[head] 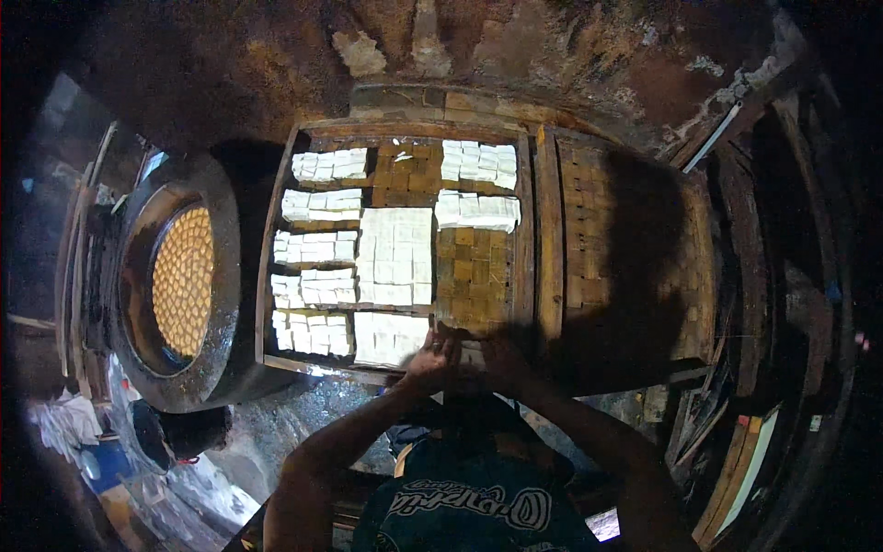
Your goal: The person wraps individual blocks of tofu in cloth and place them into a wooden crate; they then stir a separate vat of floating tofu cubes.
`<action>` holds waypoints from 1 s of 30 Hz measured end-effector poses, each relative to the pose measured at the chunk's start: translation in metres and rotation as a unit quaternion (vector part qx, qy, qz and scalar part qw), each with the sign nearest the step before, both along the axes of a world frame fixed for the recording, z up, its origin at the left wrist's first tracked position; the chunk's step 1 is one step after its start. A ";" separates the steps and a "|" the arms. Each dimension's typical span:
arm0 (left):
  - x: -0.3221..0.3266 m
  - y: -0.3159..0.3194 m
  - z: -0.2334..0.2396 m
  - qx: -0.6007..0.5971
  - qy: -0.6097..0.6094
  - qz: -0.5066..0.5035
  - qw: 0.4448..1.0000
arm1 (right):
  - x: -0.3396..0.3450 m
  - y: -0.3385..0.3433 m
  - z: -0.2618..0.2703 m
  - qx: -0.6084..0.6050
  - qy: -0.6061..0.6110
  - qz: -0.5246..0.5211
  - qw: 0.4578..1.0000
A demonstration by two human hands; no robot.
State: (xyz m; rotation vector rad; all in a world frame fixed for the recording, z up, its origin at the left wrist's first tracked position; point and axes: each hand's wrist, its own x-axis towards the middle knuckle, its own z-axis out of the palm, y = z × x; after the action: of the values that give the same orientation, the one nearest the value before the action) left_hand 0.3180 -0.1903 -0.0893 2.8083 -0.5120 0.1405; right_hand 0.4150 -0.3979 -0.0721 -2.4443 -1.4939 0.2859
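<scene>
My left hand (429,357) and my right hand (507,360) are at the near edge of a wood-framed woven bamboo tray (472,269). Between them, partly in shadow, is a short row of white blocks (472,353) that look like tofu, with a hand at each end. My fingertips are dark and partly hidden. Just left of my left hand is a flat scored white slab (390,338), and a larger slab (395,255) lies beyond it. Several rows of cut white blocks (321,205) line the tray's left side. Two more rows (477,210) sit at its far right.
A round vat (227,276) at left holds many golden pieces (183,283). To the right, past a wooden bar (550,234), a second woven tray (586,207) lies partly in shadow. A stained wall (483,48) rises behind. A dark bucket (179,431) is at lower left.
</scene>
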 end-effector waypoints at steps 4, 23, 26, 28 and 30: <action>0.020 0.000 0.026 -0.030 0.159 -0.020 0.987 | 0.014 0.002 0.024 -0.088 0.155 -0.018 0.984; 0.047 0.001 0.004 -0.147 0.096 -0.097 0.980 | 0.071 -0.027 -0.057 -0.223 0.310 0.049 0.923; 0.024 0.016 0.012 -0.192 0.091 -0.066 0.975 | 0.052 0.011 -0.001 -0.181 0.279 0.094 0.938; 0.024 0.016 0.037 -0.180 0.175 -0.061 0.966 | 0.038 0.016 0.036 -0.163 0.245 0.076 0.953; 0.022 0.018 0.045 -0.148 0.264 -0.051 0.952 | 0.029 0.025 0.068 -0.156 0.225 0.060 0.960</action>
State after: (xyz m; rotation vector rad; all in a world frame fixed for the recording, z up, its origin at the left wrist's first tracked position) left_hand 0.3397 -0.1722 -0.0448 2.3794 -0.4548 -0.5009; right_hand 0.4435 -0.3726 -0.0044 -2.2861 -1.4740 1.0958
